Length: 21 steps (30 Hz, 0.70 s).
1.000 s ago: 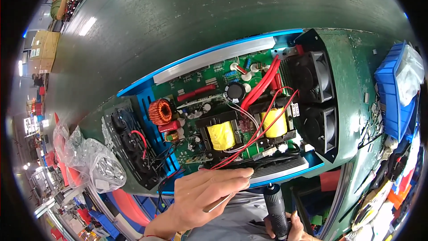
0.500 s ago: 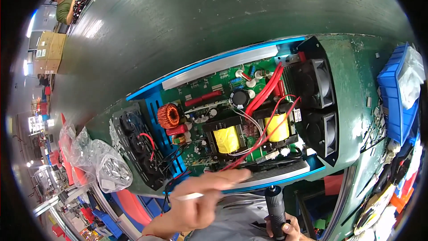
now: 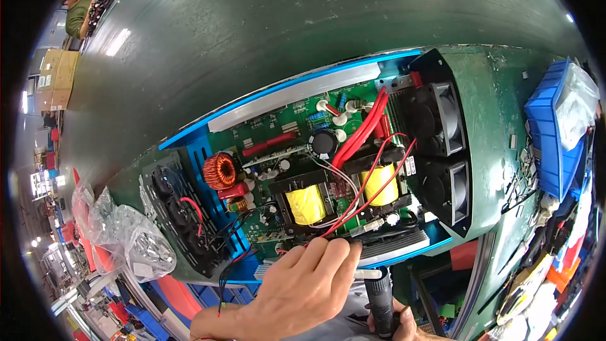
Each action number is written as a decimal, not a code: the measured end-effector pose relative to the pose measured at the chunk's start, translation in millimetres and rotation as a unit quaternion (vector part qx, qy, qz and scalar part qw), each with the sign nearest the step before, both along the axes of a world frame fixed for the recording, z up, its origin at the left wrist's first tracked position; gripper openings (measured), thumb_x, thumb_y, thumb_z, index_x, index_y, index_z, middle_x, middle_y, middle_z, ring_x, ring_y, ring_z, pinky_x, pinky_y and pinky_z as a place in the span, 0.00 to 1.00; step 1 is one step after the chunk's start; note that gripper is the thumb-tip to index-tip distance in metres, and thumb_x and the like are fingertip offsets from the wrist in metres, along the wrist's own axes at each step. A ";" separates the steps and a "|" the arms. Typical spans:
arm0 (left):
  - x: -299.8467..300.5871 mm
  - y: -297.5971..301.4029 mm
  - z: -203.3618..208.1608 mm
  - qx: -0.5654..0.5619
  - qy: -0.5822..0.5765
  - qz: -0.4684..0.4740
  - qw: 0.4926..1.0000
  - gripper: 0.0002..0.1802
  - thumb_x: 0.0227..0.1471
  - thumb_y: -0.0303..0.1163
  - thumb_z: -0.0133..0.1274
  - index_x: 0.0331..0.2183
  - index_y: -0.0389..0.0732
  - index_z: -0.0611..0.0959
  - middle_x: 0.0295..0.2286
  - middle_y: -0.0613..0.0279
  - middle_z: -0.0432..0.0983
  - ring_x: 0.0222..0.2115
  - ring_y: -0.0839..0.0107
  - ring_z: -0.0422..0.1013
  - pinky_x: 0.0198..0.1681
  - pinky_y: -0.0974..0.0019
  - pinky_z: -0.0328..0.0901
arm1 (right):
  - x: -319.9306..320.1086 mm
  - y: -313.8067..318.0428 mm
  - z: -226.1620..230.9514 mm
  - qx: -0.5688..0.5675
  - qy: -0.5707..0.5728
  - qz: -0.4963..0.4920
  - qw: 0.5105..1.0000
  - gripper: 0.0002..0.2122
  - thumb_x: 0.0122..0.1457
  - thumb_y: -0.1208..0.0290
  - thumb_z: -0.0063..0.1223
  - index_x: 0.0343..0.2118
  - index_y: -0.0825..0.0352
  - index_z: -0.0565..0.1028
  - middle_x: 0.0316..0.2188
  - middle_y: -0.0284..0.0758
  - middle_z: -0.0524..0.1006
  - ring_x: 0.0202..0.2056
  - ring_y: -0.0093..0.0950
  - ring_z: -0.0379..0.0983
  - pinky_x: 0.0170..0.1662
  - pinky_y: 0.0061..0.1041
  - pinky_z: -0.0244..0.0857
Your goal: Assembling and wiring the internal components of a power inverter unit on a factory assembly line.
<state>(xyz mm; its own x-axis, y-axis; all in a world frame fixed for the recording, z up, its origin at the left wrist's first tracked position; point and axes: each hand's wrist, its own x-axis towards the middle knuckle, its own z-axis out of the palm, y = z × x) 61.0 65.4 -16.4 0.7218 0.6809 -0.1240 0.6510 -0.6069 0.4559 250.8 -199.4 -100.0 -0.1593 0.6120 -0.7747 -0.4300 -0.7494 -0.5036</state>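
On the bench (image 3: 489, 107), the open unit (image 3: 306, 167) lies flat, seemingly for easy reach. Our left hand (image 3: 303, 287) has fingers together on a stick (image 3: 368, 274); our right hand (image 3: 405, 324) is clamped around the driver (image 3: 380, 300), probably to have it ready.

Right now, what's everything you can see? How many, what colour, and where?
Long metal case: 1, blue, on green worktable
Flat circuit board: 1, green, inside case
Square plastic fans: 2, black, case's right end
Boxy wrapped transformers: 2, yellow and black, on board
Ring-shaped wire coil: 1, copper, board's left
Thick wire bundle: 1, red, board's right
Long panel: 1, black, left of case
Crinkly plastic bags: number unclear, clear, far left
Plastic bin: 1, blue, far right
Cardboard box: 1, brown, upper left
Co-worker: 1, green sleeve, upper left corner
Cylindrical tool: 1, black, bottom middle
Slim rod: 1, pale, by tool
Left hand: 1, bare, around rod
Right hand: 1, bare, around tool
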 end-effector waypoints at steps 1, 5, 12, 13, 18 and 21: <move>0.4 0.4 -0.2 0.002 0.002 -0.015 1.000 0.33 0.33 0.32 0.69 0.46 0.36 0.83 0.34 0.64 0.70 0.29 0.69 0.71 0.29 0.67 0.67 | -3.6 -8.4 -1.4 -0.044 -0.003 -0.036 0.998 0.46 0.59 0.25 0.35 0.54 0.73 0.72 0.28 0.31 0.77 0.26 0.21 0.70 0.31 0.21 0.63; -0.4 -0.1 -6.4 0.014 -0.002 -0.020 1.000 0.32 0.33 0.32 0.68 0.46 0.35 0.82 0.35 0.64 0.70 0.28 0.69 0.71 0.29 0.67 0.67 | -4.5 -1.2 4.2 -0.080 -0.025 -0.054 0.995 0.46 0.61 0.25 0.31 0.52 0.74 0.74 0.27 0.32 0.77 0.27 0.21 0.71 0.32 0.22 0.64; -7.0 2.8 -14.0 0.046 -0.039 -0.037 0.998 0.24 0.38 0.30 0.62 0.42 0.33 0.84 0.33 0.65 0.68 0.28 0.71 0.69 0.28 0.70 0.64 | -2.4 22.1 8.8 0.000 -0.058 0.034 0.998 0.44 0.58 0.22 0.32 0.38 0.70 0.78 0.19 0.30 0.75 0.18 0.21 0.66 0.22 0.22 0.57; -6.9 3.7 -13.4 0.048 -0.045 -0.043 0.997 0.17 0.46 0.29 0.59 0.39 0.30 0.84 0.31 0.65 0.66 0.29 0.72 0.67 0.28 0.71 0.62 | -3.7 17.9 9.2 0.000 -0.058 0.036 0.998 0.44 0.58 0.22 0.32 0.38 0.70 0.78 0.19 0.30 0.75 0.18 0.21 0.66 0.22 0.22 0.57; -10.9 3.1 -21.0 0.037 -0.058 -0.040 0.997 0.30 0.30 0.30 0.63 0.43 0.38 0.84 0.34 0.67 0.70 0.28 0.71 0.71 0.29 0.69 0.69 | 5.1 17.6 0.5 -0.129 0.210 -0.064 0.967 0.37 0.63 0.33 0.41 0.47 0.72 0.75 0.18 0.37 0.74 0.16 0.24 0.66 0.21 0.22 0.56; -9.1 2.1 -23.2 0.050 -0.071 -0.040 0.995 0.29 0.30 0.30 0.64 0.42 0.38 0.84 0.33 0.67 0.70 0.29 0.70 0.72 0.29 0.68 0.70 | 6.6 31.1 -9.7 -0.085 0.490 -0.110 0.860 0.25 0.71 0.56 0.39 0.54 0.77 0.72 0.14 0.43 0.71 0.14 0.28 0.63 0.21 0.26 0.56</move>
<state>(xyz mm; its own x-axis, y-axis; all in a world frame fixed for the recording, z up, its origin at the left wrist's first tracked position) 51.9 67.5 -39.5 0.7794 0.6247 0.0478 0.5324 -0.7007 0.4749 257.4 -168.3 -109.7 -0.6818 0.6018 -0.4159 -0.7268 -0.6219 0.2915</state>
